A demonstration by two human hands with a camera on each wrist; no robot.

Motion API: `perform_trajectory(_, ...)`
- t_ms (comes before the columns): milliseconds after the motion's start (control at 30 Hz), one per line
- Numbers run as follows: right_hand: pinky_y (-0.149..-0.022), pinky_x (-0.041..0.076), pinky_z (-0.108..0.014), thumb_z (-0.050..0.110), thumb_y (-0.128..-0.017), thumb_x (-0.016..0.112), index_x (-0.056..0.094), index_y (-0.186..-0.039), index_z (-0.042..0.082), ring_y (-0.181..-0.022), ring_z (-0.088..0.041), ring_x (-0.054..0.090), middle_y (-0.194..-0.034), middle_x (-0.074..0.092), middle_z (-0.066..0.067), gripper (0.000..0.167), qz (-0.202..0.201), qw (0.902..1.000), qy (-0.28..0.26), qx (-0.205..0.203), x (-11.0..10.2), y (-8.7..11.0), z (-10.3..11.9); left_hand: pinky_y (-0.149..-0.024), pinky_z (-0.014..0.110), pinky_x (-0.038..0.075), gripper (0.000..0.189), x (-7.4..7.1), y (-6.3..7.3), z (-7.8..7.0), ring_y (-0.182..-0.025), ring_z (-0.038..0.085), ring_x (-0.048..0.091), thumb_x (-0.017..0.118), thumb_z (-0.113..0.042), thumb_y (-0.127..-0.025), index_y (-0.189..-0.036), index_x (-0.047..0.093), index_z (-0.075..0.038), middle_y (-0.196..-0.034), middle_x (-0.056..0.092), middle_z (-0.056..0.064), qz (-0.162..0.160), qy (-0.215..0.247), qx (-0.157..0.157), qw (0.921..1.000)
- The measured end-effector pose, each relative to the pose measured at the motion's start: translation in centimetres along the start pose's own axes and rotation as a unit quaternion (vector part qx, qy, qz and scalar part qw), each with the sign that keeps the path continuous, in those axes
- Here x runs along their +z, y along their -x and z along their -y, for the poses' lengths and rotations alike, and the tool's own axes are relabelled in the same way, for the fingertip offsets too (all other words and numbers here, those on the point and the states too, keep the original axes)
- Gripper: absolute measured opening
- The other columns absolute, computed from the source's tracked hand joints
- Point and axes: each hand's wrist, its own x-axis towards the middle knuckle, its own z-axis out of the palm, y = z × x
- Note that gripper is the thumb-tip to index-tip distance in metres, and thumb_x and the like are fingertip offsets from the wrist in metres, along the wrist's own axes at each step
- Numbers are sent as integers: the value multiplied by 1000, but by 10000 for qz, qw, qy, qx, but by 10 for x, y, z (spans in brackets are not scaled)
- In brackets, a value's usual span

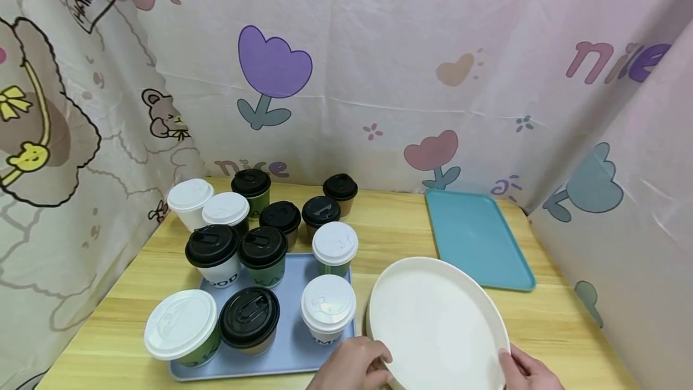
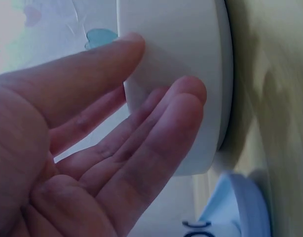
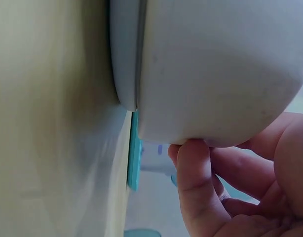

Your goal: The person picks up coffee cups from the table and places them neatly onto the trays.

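Note:
A thick white round turntable with a seam low on its side sits at the front right of the wooden table. At its near left rim my left hand has thumb and fingertips against the side wall; the left wrist view shows that wall right at the fingertips. Opposite, my right hand holds the right edge, thumb near the rim. In the right wrist view, the fingers touch the drum's side, above a narrower base.
Several lidded paper cups, such as a black-lidded one and a white-lidded one, stand on and behind a lavender-blue tray left of the turntable. A teal tray lies behind right. A patterned curtain encloses the table.

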Motion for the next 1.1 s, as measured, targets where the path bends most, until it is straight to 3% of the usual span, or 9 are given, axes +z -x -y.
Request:
perform_trajectory(100, -58, 57, -33, 39, -99, 62, 65, -131, -4, -70, -17, 72, -92, 78, -14, 53, -197, 9978, 564, -279, 3, 5, 12, -63, 15, 48, 8, -6, 3, -1, -70, -7, 52, 83, -13, -88, -93, 77, -11, -76, 58, -16, -65, -8, -112, 9999)
perform_trajectory(200, -60, 54, -33, 40, -98, 64, 70, -127, -1, -70, -16, 70, -90, 78, -11, 51, -357, 9959, 784, -280, 4, 6, 19, -62, 15, 47, 9, -8, 3, 1, -69, -7, 50, 84, -14, -87, -92, 76, -13, -75, 57, -18, -101, -189, -78, 9997)
perform_trajectory(367, -59, 53, -33, 37, -97, 67, 73, -122, -2, -69, -16, 70, -86, 78, -10, 47, -480, 9963, 694, -158, 7, 5, 22, -62, 15, 48, 8, -9, 2, 3, -68, -7, 51, 83, -16, -88, -92, 77, -14, -74, 58, -18, -1, -319, -67, 9995)
perform_trajectory(600, -59, 53, -32, 39, -97, 67, 71, -125, -2, -69, -16, 70, -87, 78, -9, 50, -388, 9969, 678, -96, 7, 3, 21, -63, 15, 50, 10, -9, 3, 5, -69, -7, 55, 83, -13, -87, -95, 77, -10, -76, 61, -17, 38, 155, -121, 9998)
perform_trajectory(733, -59, 55, -31, 38, -96, 68, 71, -124, -4, -71, -19, 72, -88, 78, -11, 50, -314, 9970, 650, -264, 5, 3, 21, -63, 15, 50, 11, -9, 4, 6, -70, -7, 55, 83, -14, -88, -97, 78, -10, -77, 61, -17, 20, 171, -60, 9998)
perform_trajectory(900, -55, 55, -25, 31, -95, 70, 71, -122, -7, -66, -12, 70, -85, 77, -11, 46, -305, 9965, 534, -570, 5, 1, 22, -63, 16, 50, 12, -9, 5, 6, -71, -7, 56, 82, -16, -89, -99, 79, -10, -78, 62, -17, 67, 95, -16, 9999)
perform_trajectory(1100, -55, 57, -29, 31, -96, 68, 69, -124, -9, -67, -16, 71, -84, 77, -11, 50, -226, 9958, 592, -655, 5, -2, 21, -64, 17, 50, 13, -9, 3, 4, -70, -6, 55, 81, -16, -90, -101, 80, -10, -77, 62, -17, 192, 205, -247, 9993)
